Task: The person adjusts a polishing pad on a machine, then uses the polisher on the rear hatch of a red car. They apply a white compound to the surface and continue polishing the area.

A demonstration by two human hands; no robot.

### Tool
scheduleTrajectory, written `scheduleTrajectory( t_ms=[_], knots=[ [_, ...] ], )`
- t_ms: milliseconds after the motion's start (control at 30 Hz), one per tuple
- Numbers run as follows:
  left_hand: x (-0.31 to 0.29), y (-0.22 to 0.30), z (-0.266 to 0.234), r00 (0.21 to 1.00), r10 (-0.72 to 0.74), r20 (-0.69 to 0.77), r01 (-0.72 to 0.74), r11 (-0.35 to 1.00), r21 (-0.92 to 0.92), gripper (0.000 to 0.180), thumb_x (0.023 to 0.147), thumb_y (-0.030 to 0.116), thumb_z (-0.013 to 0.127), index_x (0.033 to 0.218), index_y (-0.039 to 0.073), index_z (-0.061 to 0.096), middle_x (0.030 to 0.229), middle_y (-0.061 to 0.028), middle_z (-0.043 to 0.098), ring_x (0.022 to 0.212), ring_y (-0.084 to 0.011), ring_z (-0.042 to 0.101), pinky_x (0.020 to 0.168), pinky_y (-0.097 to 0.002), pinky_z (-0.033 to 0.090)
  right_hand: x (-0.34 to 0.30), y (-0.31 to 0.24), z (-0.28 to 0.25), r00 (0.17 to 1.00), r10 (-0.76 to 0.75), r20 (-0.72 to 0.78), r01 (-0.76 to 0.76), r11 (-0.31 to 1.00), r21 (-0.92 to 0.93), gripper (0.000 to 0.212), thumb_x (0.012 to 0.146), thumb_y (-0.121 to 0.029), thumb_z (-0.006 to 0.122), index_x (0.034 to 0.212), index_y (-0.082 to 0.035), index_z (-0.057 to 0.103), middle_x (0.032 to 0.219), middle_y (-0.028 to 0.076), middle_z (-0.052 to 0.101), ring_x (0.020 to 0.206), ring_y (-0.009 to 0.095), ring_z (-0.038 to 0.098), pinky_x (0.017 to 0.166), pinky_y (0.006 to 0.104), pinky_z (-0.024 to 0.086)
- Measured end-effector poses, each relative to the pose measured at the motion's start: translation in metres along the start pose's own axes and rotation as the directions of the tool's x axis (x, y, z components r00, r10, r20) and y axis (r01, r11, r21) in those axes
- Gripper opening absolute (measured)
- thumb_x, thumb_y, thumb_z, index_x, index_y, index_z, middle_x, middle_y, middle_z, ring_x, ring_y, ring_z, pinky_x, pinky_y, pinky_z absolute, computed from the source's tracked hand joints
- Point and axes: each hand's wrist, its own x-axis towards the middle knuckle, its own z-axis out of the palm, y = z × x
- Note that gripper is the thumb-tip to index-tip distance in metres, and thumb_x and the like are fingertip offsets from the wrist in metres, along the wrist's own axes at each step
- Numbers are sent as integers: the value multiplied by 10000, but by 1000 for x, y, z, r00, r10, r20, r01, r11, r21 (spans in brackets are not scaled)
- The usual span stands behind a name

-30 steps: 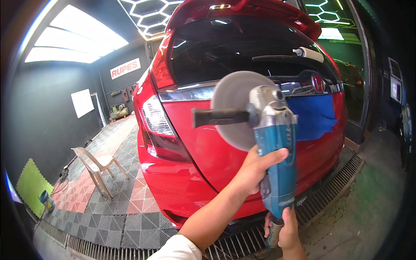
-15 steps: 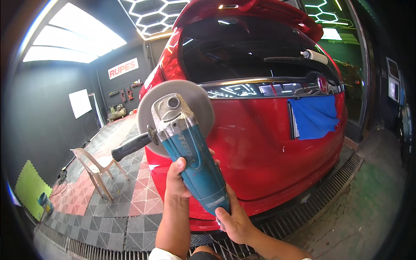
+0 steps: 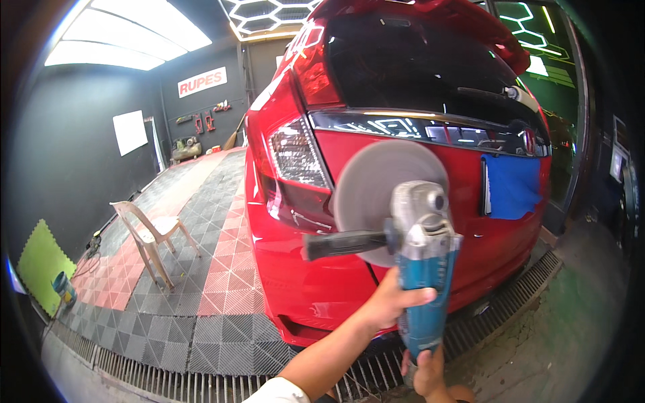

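Both my hands grip a blue rotary polisher (image 3: 437, 269) with a silver metal head. My left hand (image 3: 388, 302) is wrapped around the middle of its body, thumb across the top. My right hand (image 3: 430, 376) holds the rear end, low in the view, its fingers partly hidden. The round grey pad (image 3: 366, 195) faces the back of a red car (image 3: 322, 279); whether it touches the paint I cannot tell. A black side handle (image 3: 346, 244) sticks out to the left, with no hand on it. Left of the pad is the clear-and-red tail light (image 3: 295, 154).
A blue cloth (image 3: 512, 188) hangs over the number plate. A white bottle (image 3: 523, 98) rests by the rear wiper. On the tiled floor at left stand a beige plastic chair (image 3: 153, 232) and a blue bucket (image 3: 64, 289). A metal drain grate (image 3: 222, 388) runs below the car.
The polisher has swung right and lower in view, both hands still on it, and stands more upright. My view has shifted, so the tail light now shows.
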Motion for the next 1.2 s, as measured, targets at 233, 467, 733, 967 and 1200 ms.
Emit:
scheduleTrajectory(
  t_ms=[233,467,733,967,1200],
  knots=[
    [-4,23,-9,996,94,-1,-93,989,-114,824,837,377,931,1457,-30,572,1273,-179,733,1104,-281,756,966,-441,636,13,-62,12,999,0,50,7,990,-141,883,1084,-635,600,1616,2,299,1024,112,623,662,157,598,541,297,509],
    [-43,79,-59,967,251,-31,-252,945,-207,942,823,382,908,1563,-16,481,1397,-279,664,1225,-436,735,1015,-578,648,49,-52,67,974,23,223,39,963,-268,1018,1089,-571,618,1747,19,113,1359,269,664,1153,312,711,969,431,566],
    [-82,58,-81,981,187,-51,-192,972,-138,951,807,366,924,1555,-35,495,1372,-281,680,1251,-436,723,1014,-575,643,28,13,81,973,-28,228,87,964,-252,982,1086,-574,612,1760,-49,128,1267,210,657,1017,252,694,861,381,542],
    [-81,73,-93,975,207,-76,-211,976,-49,928,810,367,920,1533,-51,517,1380,-275,683,1228,-440,734,1016,-590,637,39,7,102,965,13,262,12,995,-94,955,1092,-536,609,1729,17,160,1185,147,648,761,130,624,694,305,533],
    [-74,96,-74,969,237,-69,-244,960,-134,869,811,365,914,1476,-62,552,1316,-226,717,1170,-355,760,1015,-508,643,51,-12,103,968,-16,250,68,977,-202,984,1087,-546,616,1740,28,156,1302,180,662,886,188,709,794,352,572]
  ],
)
